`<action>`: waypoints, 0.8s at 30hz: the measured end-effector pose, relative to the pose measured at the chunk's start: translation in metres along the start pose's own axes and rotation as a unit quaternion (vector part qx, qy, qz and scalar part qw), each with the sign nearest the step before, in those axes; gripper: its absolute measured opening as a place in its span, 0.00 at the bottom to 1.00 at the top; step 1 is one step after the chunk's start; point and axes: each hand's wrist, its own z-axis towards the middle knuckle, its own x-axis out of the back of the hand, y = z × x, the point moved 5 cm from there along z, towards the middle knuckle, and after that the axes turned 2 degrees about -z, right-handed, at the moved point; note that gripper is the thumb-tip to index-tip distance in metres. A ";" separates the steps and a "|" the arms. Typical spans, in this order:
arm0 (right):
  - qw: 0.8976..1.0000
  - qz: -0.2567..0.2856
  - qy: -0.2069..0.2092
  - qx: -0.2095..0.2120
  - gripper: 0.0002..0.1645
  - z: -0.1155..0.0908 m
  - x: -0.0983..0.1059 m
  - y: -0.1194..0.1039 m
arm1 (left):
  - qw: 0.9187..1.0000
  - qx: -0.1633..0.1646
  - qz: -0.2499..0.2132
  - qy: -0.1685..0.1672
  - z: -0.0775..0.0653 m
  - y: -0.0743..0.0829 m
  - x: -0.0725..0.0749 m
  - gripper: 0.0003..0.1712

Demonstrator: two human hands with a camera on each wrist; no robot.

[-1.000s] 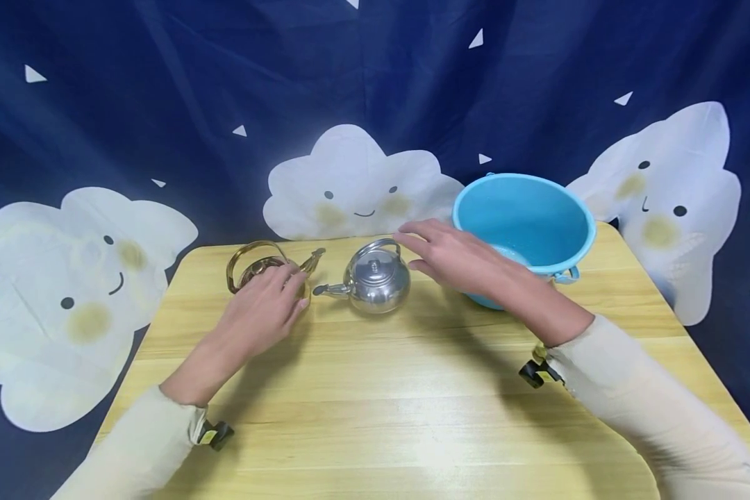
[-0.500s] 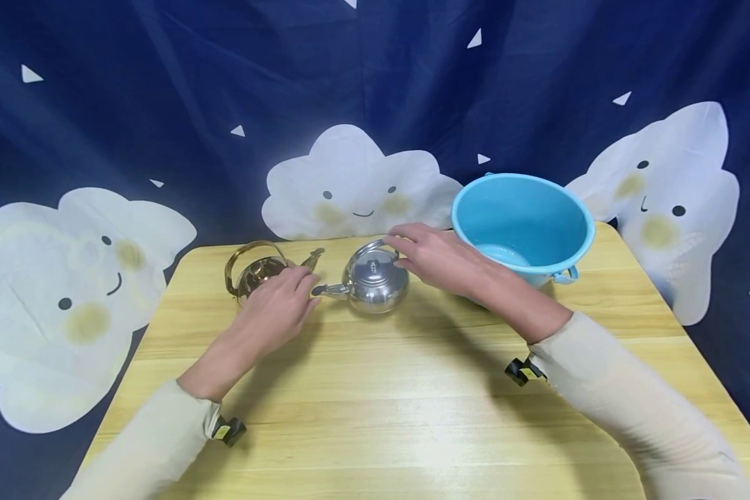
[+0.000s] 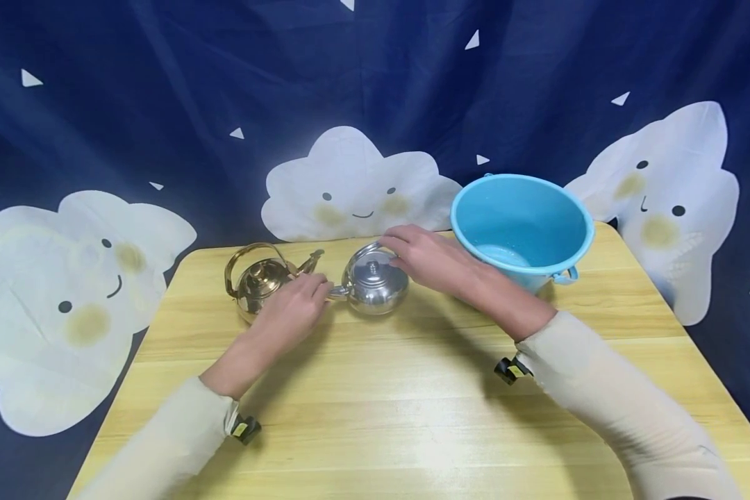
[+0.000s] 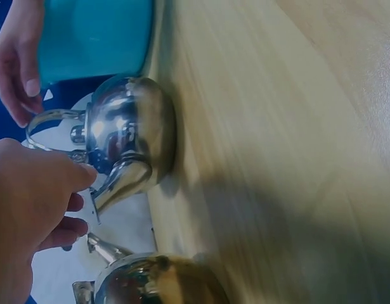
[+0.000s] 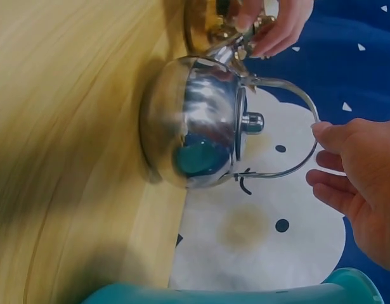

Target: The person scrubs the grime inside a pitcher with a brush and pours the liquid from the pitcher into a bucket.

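A silver kettle (image 3: 376, 283) stands on the table, its spout toward the left. My right hand (image 3: 426, 258) is at its arched handle, and in the right wrist view the thumb (image 5: 328, 134) and forefinger meet the handle's top. My left hand (image 3: 292, 305) hovers by the silver spout (image 4: 118, 183), hiding its tip from the head view. In the left wrist view its thumb and loosely bent fingers lie around that tip; contact is unclear. A gold kettle (image 3: 259, 281) stands just beyond the left hand, its body partly covered.
A light blue bucket (image 3: 525, 215) stands at the back right, beside my right forearm. The wooden table (image 3: 375, 410) reaches back to a dark blue curtain (image 3: 375, 69) printed with clouds. Black wrist cameras hang below both cuffs.
My left hand has moved right, from over the gold kettle to the silver kettle's spout tip. My right hand has shifted slightly left onto the silver handle. Both kettles have stayed put.
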 end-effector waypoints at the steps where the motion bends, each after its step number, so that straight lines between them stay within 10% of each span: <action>1: 1.000 0.004 0.001 0.001 0.24 0.001 -0.001 0.000 | 1.000 -0.003 0.001 0.001 0.000 0.001 -0.001 0.15; 24: 1.000 0.013 0.021 -0.001 0.14 0.015 -0.013 0.000 | 0.994 -0.059 0.088 -0.003 0.003 0.005 -0.022 0.21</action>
